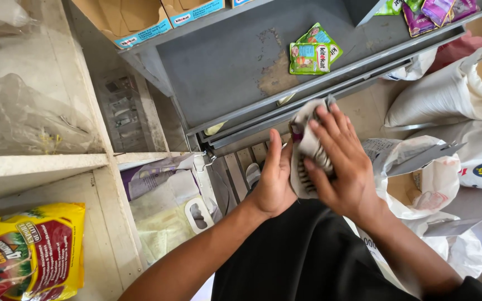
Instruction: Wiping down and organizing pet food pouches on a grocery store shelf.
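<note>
Grey metal fills the upper middle of the frame: a wide shelf (224, 67), mostly bare, with two green pet-food pouches (313, 53) lying flat near its right end. Pale wooden shelving (40, 161) takes the left side, a yellow and red bag (29, 251) sitting at lower left. White sacks (453, 95) crowd the right edge. At centre, just below the shelf's front lip, a striped white cloth (307, 147) is bunched between both hands. The right hand (344, 167) presses over it with fingers spread and curled; the left hand (274, 178) cups it from the other side, thumb raised.
</note>
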